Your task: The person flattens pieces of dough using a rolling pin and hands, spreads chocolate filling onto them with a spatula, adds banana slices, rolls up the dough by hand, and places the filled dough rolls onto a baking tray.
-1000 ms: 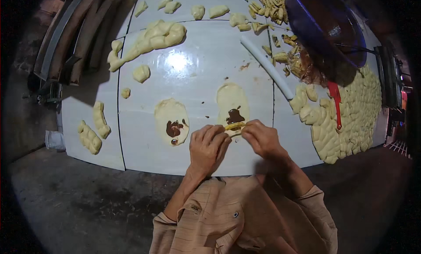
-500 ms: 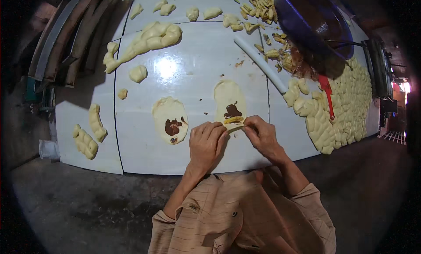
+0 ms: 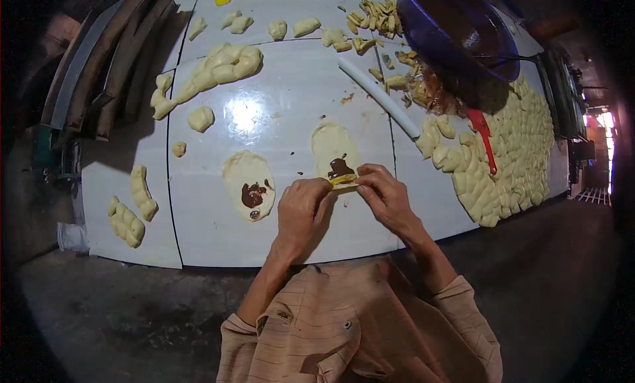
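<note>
A flat oval of pale dough [image 3: 333, 141] lies on the white tabletop in front of me. Dark chocolate filling [image 3: 340, 167] is smeared on it, and a yellow strip, apparently banana [image 3: 342, 180], rests across its near end. My left hand [image 3: 301, 208] pinches the left corner of that end, fingertips closed. At the right corner, my right hand [image 3: 385, 196] grips the dough between thumb and fingers. The near edge is lifted against the strip; my fingers partly hide it. Left of my hands lies a second dough oval [image 3: 246, 165] with chocolate on it.
A white rod [image 3: 378, 96] lies beyond my right hand, near a red-handled tool [image 3: 485, 141] on massed dough pieces [image 3: 506, 165]. A purple basin [image 3: 410, 26] stands far right beside yellow strips [image 3: 380, 19]. More dough [image 3: 221, 65] and stacked metal trays [image 3: 99, 65] are left.
The whole view has shifted slightly, moving the table's things leftward. Both hands keep hold of the dough's near corners, and its near edge sits a little closer around the yellow strip.
</note>
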Action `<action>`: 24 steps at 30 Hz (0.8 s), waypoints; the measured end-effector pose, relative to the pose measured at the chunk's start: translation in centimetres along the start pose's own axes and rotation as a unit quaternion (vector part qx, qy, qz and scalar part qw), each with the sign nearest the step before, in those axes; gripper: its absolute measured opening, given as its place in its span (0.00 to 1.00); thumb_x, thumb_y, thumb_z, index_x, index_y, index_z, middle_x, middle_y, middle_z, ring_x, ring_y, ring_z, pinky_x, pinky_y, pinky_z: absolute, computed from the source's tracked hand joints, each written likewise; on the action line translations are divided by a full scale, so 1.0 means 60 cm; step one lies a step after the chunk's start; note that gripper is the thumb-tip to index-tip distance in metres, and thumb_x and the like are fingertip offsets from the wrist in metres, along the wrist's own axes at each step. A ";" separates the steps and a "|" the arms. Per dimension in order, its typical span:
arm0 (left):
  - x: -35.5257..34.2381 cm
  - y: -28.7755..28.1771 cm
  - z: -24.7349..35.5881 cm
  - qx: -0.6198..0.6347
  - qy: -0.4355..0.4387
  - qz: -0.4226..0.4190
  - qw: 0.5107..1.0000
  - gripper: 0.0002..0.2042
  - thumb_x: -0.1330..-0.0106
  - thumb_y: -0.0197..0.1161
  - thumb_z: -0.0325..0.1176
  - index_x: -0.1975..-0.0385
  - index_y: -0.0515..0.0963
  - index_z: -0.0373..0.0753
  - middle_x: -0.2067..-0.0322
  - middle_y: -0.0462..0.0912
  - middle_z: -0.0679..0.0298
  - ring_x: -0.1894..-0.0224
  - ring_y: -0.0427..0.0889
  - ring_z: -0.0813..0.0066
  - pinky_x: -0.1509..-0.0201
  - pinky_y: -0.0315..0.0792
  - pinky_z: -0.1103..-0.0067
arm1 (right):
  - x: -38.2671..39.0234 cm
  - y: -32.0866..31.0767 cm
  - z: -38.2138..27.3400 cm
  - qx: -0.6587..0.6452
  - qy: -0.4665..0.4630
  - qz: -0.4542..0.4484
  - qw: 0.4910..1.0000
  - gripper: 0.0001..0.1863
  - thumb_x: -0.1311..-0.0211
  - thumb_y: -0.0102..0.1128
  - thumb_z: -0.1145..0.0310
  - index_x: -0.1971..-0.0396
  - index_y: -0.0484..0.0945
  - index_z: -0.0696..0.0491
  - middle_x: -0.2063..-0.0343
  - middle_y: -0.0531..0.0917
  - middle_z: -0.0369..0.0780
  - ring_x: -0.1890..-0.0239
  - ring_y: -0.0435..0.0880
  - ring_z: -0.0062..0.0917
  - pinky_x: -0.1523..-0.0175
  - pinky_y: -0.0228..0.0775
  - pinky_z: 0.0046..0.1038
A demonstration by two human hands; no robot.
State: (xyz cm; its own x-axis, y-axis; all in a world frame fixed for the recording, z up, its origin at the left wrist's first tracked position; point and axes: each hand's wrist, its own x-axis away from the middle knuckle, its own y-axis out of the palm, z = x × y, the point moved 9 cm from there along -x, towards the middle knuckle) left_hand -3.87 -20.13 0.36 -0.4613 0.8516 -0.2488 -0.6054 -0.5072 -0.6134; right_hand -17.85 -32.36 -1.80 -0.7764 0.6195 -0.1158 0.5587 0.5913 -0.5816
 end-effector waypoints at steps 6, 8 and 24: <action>-0.001 0.005 -0.011 0.027 -0.058 0.009 0.998 0.10 0.35 0.69 0.30 0.55 0.82 0.39 0.63 0.86 0.60 0.63 0.82 0.60 0.57 0.74 0.68 | -0.023 0.003 0.019 -0.041 0.034 -0.025 0.998 0.10 0.34 0.65 0.73 0.54 0.82 0.53 0.58 0.86 0.43 0.60 0.87 0.40 0.57 0.80 0.33; 0.008 -0.001 -0.012 -0.007 -0.069 0.013 0.998 0.13 0.34 0.69 0.29 0.51 0.82 0.38 0.62 0.86 0.60 0.63 0.83 0.61 0.58 0.74 0.69 | -0.023 0.006 0.020 -0.040 0.020 -0.028 0.999 0.10 0.33 0.64 0.72 0.53 0.82 0.52 0.59 0.86 0.42 0.61 0.87 0.40 0.58 0.79 0.33; -0.045 -0.005 -0.019 -0.155 0.008 -0.030 0.987 0.13 0.40 0.72 0.33 0.55 0.83 0.46 0.48 0.79 0.64 0.51 0.79 0.60 0.52 0.72 0.65 | -0.051 -0.010 -0.010 0.125 -0.051 -0.036 0.990 0.13 0.38 0.68 0.63 0.54 0.83 0.48 0.56 0.82 0.36 0.60 0.85 0.31 0.63 0.80 0.31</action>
State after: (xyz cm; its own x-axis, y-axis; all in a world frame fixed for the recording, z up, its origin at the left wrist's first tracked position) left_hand -1.73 -22.12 0.34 -0.4187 0.8821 -0.2158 -0.4022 -0.3932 -0.8268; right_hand -15.63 -34.32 -0.63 -0.8435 0.5184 -0.1402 0.4219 0.4781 -0.7703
